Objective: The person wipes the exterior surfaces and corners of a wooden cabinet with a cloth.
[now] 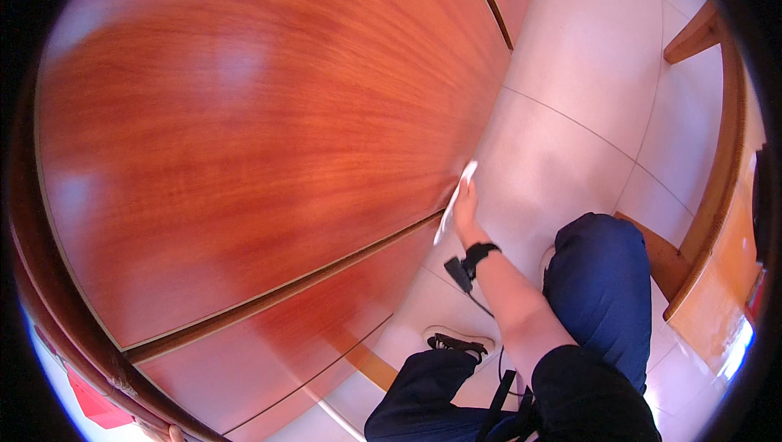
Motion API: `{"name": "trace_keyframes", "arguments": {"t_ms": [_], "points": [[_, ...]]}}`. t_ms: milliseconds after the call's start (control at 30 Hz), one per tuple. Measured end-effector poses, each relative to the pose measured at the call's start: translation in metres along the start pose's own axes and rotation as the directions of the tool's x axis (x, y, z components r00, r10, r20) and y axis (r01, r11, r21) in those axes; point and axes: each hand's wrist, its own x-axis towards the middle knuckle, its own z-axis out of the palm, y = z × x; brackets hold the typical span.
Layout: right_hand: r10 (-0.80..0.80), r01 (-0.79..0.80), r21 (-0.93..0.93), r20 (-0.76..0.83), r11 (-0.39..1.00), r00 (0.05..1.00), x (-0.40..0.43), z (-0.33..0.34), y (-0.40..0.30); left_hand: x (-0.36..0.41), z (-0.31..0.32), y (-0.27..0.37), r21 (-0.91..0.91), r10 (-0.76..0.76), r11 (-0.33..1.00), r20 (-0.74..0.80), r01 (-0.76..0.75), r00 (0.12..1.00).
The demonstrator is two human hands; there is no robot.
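Note:
My right hand presses a folded white cloth against the low end of a reddish wooden panel, close to the tiled floor. The fingers lie along the cloth, and part of the cloth sticks out past them. A black band with a small device and a cable circles that wrist. Only a bit of my left hand shows at the bottom left picture rim, its fingers at the dark wooden top edge of the furniture. Whether it grips that edge is not clear.
A wooden chair or bench stands at the right, near my bent knee. Dark grooves divide the furniture's front. My shoe rests on the pale tiles. A red object lies beyond the top edge.

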Motion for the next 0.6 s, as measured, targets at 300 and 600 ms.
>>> {"name": "trace_keyframes", "arguments": {"t_ms": [300,600], "points": [[-0.329,0.334,0.07,-0.074,0.94,0.941,0.092,0.011,-0.12,-0.011,0.002,-0.001,0.026,-0.007,1.0,-0.048,0.008,0.999],[-0.128,0.127,-0.069,-0.016,0.99,0.992,-0.034,0.02,-0.063,-0.008,0.001,-0.004,0.011,-0.011,1.0,-0.059,0.012,0.998]]}}
